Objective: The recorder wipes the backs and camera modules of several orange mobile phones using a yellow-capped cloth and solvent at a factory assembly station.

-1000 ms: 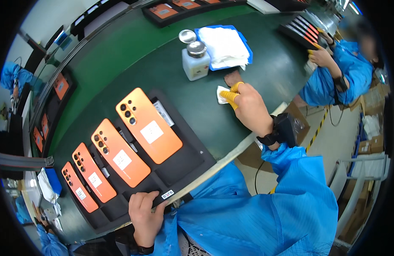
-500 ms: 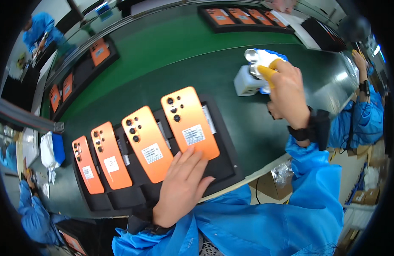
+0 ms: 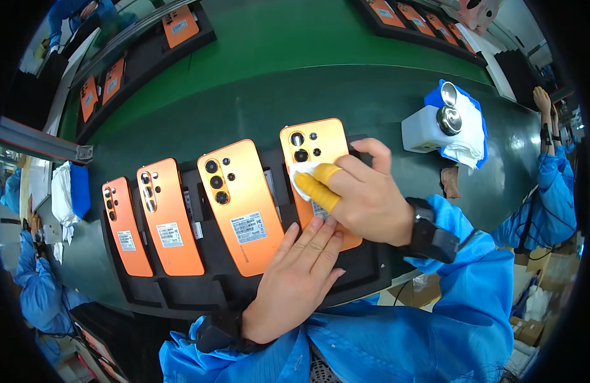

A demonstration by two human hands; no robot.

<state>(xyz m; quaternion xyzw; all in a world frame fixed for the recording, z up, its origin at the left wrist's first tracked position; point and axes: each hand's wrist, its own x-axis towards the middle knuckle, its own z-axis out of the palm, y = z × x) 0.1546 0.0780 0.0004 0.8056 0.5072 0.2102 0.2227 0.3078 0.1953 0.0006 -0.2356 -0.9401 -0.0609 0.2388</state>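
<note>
Four orange phones lie face down, tilted, in a black tray. My left hand (image 3: 295, 281) rests flat, fingers stretched, on the lower end of the rightmost phone (image 3: 330, 137). My right hand (image 3: 374, 201), with yellow finger cots, pinches a small white wipe (image 3: 301, 173) against that phone's back, just below the camera lenses. Part of its white label is hidden by my hands. To the left lie another phone (image 3: 237, 185), a third phone (image 3: 170, 210) and the leftmost phone (image 3: 126, 220), each with a white label.
The black tray (image 3: 186, 295) sits at the table's near edge. On the right stands a white bottle (image 3: 422, 131) with a metal top, beside a blue box (image 3: 477, 105) of white wipes. A brown scrap (image 3: 449, 182) lies nearby. Other phone trays (image 3: 138, 70) are across the green surface. Co-workers sit both sides.
My right hand has moved left from the bottle to the rightmost phone, and the white wipe now touches its back. My left hand stays on that phone. The head view has shifted.
</note>
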